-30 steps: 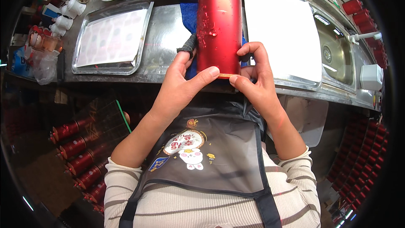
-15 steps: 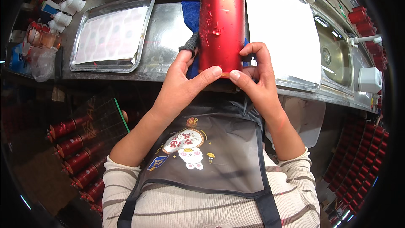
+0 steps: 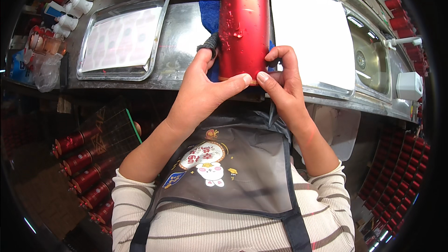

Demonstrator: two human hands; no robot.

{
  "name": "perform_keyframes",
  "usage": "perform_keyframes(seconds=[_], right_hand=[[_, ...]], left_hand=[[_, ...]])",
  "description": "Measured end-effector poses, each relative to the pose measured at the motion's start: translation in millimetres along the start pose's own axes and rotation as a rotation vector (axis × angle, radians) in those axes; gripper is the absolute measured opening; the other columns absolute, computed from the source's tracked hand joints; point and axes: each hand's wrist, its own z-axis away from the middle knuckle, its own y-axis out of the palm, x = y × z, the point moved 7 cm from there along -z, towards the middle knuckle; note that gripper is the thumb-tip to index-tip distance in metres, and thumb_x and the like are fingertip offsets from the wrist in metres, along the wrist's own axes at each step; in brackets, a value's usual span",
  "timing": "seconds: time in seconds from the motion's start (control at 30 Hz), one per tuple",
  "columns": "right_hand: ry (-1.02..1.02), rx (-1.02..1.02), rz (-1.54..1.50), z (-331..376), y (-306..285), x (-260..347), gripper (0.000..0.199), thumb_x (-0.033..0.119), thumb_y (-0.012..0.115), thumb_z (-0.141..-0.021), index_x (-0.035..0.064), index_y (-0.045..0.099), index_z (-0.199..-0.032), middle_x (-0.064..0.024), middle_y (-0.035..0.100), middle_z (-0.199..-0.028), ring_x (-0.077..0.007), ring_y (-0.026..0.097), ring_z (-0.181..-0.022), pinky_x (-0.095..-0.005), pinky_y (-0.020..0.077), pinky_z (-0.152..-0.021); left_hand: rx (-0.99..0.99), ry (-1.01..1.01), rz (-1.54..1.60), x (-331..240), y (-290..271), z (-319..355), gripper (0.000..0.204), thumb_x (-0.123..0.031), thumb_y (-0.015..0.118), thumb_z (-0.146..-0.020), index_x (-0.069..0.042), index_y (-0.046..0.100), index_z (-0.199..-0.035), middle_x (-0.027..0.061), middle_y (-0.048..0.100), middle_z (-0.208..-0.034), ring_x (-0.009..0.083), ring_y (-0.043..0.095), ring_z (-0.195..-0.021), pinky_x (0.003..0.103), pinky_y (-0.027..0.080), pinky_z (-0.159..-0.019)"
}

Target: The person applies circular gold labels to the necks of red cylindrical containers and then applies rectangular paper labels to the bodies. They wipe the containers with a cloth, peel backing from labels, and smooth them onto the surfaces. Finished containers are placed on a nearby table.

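Observation:
A wet red metal cylinder lies over a blue cloth at the worktop's front edge, its near end toward me. My left hand grips its left side, with the thumb on the near end and a dark fabric sleeve on a finger. From the right, my right hand holds the cylinder, its thumb on the near rim beside the left thumb and its index finger bent against the side. Other fingertips are hidden under or behind the cylinder.
To the left, a clear tray holds a patterned sheet. White sheets lie to the right, before a sink and white plastic container. Below the worktop, red cylinders stand in rows on both sides.
Both thumbs have shifted slightly along the near rim, the left one to the right and the right one upward. The cylinder stays almost in place.

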Motion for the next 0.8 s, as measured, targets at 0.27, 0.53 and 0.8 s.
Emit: perform_keyframes(seconds=[0.27, 0.53, 0.8], right_hand=[[-0.057, -0.026, 0.075, -1.0, 1.3, 2.7, 0.029, 0.005, 0.061, -0.092, 0.0037, 0.045, -0.116, -0.0035, 0.045, -0.11, -0.0027, 0.046, -0.07, -0.0199, 0.0412, -0.063], [-0.053, -0.023, 0.113, -1.6, -0.8, 4.2, 0.027, 0.007, 0.061, -0.091, 0.0036, 0.047, -0.114, -0.0032, 0.045, -0.108, -0.0043, 0.046, -0.07, -0.0208, 0.0412, -0.065], [0.011, 0.021, 0.065, -0.7, -5.1, 7.3, 0.031, 0.002, 0.06, -0.086, 0.0046, 0.048, -0.115, -0.0026, 0.049, -0.107, -0.0038, 0.045, -0.065, -0.0211, 0.0405, -0.061]], left_hand=[[-0.009, -0.029, -0.118, -1.6, 1.1, -3.6, 0.064, -0.017, 0.083, -0.078, 0.007, 0.048, -0.126, 0.0169, 0.058, -0.125, 0.02, 0.058, -0.115, 0.033, 0.047, -0.1], [0.019, -0.134, -0.077, -0.9, 8.0, -5.2, 0.072, -0.015, 0.08, -0.081, 0.007, 0.039, -0.136, 0.0191, 0.056, -0.13, 0.0224, 0.055, -0.122, 0.036, 0.044, -0.105], [0.058, -0.012, -0.105, 8.5, -2.1, 0.8, 0.092, -0.01, 0.086, -0.072, 0.008, 0.032, -0.144, 0.0196, 0.049, -0.142, 0.0239, 0.047, -0.134, 0.036, 0.038, -0.112]])
